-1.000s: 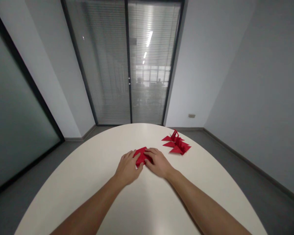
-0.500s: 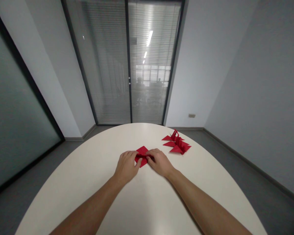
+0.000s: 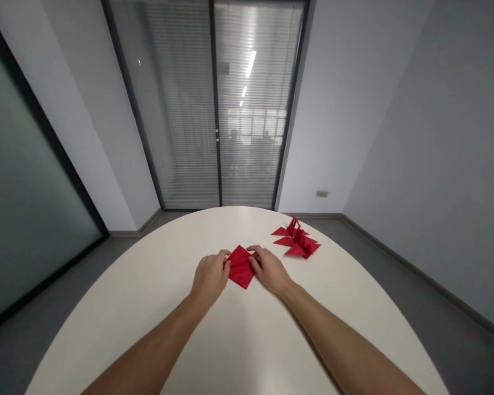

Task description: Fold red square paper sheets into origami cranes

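A folded piece of red paper [image 3: 241, 267], roughly diamond-shaped with creases across it, lies between my hands. My left hand [image 3: 211, 276] pinches its left corner between thumb and fingers. At the opposite corner, my right hand [image 3: 270, 270] grips the paper with its thumb and bent fingers, the index finger reaching past the upper edge. Beyond my right hand, several red origami cranes [image 3: 298, 240] stand close together, their wings overlapping.
The round white table [image 3: 156, 296] carries the paper and the cranes. Behind its far edge are glass panels with blinds [image 3: 251, 164] in a dark frame. Plain walls [image 3: 448, 164] rise on the right, and a frosted glass panel [image 3: 28, 208] stands at the left.
The red paper's raised middle fold has flattened, and more of its front surface shows. Its near corner now reaches closer to me. My hands have moved slightly apart toward its side corners.
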Motion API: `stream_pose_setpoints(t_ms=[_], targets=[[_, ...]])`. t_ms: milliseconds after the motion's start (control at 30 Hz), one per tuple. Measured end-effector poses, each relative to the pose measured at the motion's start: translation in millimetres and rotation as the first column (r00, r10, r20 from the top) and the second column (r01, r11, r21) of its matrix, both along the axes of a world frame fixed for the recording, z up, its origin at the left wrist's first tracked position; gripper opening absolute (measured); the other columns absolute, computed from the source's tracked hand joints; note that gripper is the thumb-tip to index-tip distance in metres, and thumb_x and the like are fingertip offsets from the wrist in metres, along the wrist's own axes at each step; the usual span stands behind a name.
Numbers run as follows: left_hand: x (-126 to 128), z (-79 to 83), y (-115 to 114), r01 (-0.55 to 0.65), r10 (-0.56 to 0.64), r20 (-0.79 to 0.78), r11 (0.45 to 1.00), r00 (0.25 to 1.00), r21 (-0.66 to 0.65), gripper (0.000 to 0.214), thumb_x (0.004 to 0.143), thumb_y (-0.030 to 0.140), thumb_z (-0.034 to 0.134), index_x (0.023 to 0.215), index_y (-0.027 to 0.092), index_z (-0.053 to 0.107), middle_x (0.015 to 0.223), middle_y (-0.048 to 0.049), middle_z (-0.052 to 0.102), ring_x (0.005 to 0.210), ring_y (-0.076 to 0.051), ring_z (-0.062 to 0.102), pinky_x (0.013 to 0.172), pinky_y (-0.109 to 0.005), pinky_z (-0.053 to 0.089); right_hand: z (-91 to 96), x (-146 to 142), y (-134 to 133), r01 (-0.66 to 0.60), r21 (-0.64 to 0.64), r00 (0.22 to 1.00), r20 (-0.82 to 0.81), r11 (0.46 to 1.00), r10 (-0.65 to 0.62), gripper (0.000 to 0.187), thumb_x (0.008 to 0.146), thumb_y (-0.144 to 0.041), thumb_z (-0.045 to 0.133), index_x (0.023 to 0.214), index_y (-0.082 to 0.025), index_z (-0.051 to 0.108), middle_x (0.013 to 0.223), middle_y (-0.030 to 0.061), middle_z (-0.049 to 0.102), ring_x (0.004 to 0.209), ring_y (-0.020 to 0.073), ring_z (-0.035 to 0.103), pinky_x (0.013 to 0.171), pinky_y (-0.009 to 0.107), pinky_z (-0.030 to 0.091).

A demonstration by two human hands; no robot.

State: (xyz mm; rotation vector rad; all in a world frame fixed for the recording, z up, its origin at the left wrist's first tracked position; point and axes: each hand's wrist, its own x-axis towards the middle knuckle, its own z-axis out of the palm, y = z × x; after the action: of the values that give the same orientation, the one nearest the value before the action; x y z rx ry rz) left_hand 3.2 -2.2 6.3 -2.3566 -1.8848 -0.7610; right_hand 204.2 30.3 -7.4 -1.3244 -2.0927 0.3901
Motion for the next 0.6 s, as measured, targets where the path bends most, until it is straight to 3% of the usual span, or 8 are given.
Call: stream_pose_setpoints(t_ms=[300,600], targets=[[-1.4,-4.8,1.7,-0.064,0.063,-0.055,0.998,0.997,-0.02,0.031,0.096,0.022,0.048,0.126,0.021,0.057,0.102,-0.007,0.072,0.093,-0.023,0.064,0.08,-0.033,0.045,-3.2,0.2,1.7,0.008,0.048,1.0,-0.012,0.999,-0.007,0.04,0.092,-0.014,0.051,0.132,-0.021,0.051,0.098,0.0063,0.067,0.094,0.0202,0.061,0.087,0.032,0.047],[-2.4,-5.6,1.0,-0.039,0.039,-0.049,0.999,0.998,0.013,0.029,0.095,0.021,0.05,0.123,0.02,0.059,0.11,-0.0089,0.069,0.1,-0.024,0.059,0.085,-0.035,0.044,5.6,1.5,-2.3,-0.062,0.131,0.995,0.083,0.989,0.052,0.052,0.085,0.0,0.049,0.129,-0.024,0.063,0.124,0.0097,0.062,0.113,0.022,0.056,0.101,0.037,0.045]])
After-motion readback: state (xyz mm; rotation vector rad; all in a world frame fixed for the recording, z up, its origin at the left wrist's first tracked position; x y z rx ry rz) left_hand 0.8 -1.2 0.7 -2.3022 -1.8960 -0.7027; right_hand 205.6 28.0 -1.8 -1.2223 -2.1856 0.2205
